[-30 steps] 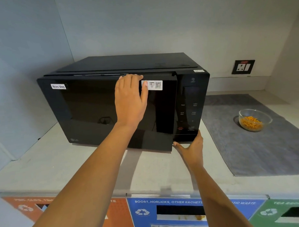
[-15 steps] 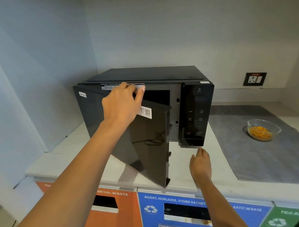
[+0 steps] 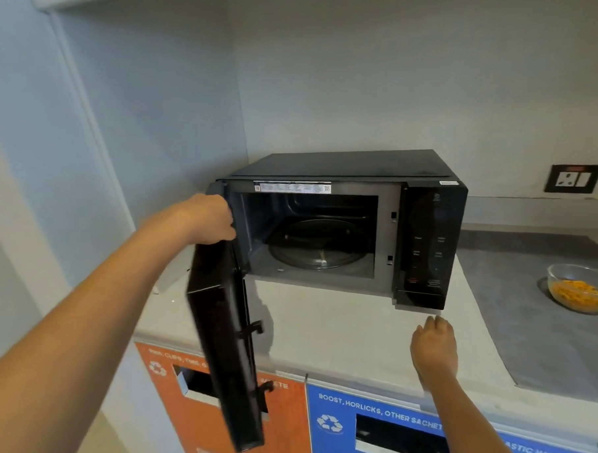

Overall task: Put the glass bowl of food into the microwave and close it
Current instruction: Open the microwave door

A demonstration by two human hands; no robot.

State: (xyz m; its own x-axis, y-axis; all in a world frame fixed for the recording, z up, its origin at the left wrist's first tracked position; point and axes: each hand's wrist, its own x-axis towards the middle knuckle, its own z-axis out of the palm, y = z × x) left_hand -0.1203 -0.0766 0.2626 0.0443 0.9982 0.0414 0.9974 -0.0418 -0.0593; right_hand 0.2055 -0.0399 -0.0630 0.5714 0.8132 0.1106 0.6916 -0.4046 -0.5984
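A black microwave (image 3: 431, 234) stands on a pale counter (image 3: 333, 331) with its door (image 3: 223, 335) swung wide to the left. Inside, the glass turntable (image 3: 320, 244) lies bare. My left hand (image 3: 208, 218) grips the top edge of the door. My right hand (image 3: 433, 349) hovers over the counter just below the control panel, fingers loosely bent, holding nothing. The glass bowl of orange food (image 3: 579, 289) sits on a grey mat (image 3: 548, 321) at the far right, apart from both hands.
A wall socket (image 3: 573, 178) is on the back wall to the right. Below the counter front are an orange bin panel (image 3: 292, 421) and a blue bin panel (image 3: 378, 425) with slots. A blue wall closes the left side.
The microwave door went from closed to fully swung out left, with my left hand on its top edge. My right hand drew back from the microwave's bottom corner.
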